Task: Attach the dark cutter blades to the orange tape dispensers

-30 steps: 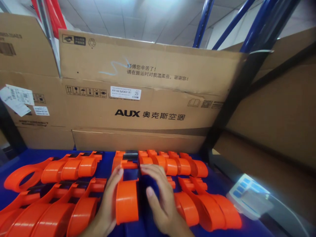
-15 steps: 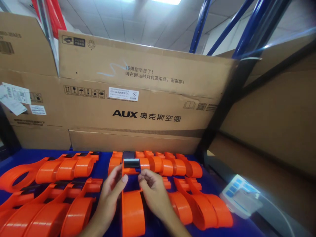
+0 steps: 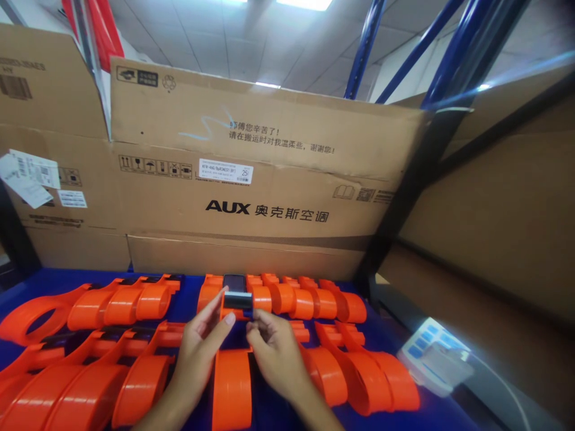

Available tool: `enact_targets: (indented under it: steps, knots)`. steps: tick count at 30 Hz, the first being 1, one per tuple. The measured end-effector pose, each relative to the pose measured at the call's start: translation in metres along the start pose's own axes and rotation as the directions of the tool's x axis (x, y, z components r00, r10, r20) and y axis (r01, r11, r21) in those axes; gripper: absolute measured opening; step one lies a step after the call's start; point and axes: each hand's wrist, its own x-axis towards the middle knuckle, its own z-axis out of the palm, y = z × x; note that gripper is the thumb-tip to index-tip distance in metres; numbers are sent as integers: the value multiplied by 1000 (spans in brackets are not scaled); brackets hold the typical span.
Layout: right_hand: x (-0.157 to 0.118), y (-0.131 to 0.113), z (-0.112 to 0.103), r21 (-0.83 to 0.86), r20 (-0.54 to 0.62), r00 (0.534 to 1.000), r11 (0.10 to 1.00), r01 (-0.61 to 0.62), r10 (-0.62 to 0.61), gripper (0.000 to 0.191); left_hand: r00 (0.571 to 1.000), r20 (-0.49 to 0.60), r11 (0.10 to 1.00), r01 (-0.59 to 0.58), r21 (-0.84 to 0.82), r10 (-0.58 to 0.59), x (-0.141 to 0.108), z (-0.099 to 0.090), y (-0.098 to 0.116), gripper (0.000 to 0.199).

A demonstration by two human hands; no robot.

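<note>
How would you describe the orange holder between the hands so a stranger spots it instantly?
Start at the cardboard behind the blue surface and drop down from its AUX lettering. Between the left hand and right hand is the orange holder. Unlike its orange neighbours, it is held and shows a black bar edged with pale teeth.

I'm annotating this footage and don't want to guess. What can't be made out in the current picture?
All in the head view:
What the right hand pinches beside the held orange dispenser, if anything: hidden by its own curled fingers.
Part of the front-left orange dispenser: cut off by the left edge.
Fine print on the white label: too small.
Markings on the white device: blurred, with glare over it.
</note>
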Motion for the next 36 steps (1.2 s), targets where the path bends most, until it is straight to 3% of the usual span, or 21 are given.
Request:
enact_targets:
  steps: [11,16,20,22,25,29,33,36]
  knots:
    - [2,-1,0,2,-37,999,999,35,-35,21,1000,5,1000,-1,-8,1,-1,1,-1,61]
    - [3,7,6,43,-18,1000,999,5,-4,16,997,-54,992,51,-119,-58,0,1,-1,51]
    - [1,6,6,-77,-49,999,997,3,-7,21,979,-149,964,100,-244,-140,-3,0,5,42]
    - [0,1,0,-198,-60,997,980,29,-42,23,983,-99,945,115,-306,-152,-4,-1,10,41]
    - [0,-11,-17,-434,-23,996,899,64,-82,19,991,-5,935,126,-333,-136,-2,-1,16,39]
    - [-5,-24,-35,-733,8,998,679,52,-68,11,987,-79,971,120,-205,-139,3,-5,12,39]
    - [-14,-26,-36,-860,99,995,501,98,-26,12,997,-44,993,61,-104,-66,5,-10,6,44]
    - [-18,-25,-33,-885,145,989,447,129,3,16,1000,-9,997,18,-70,-19,5,-12,5,46]
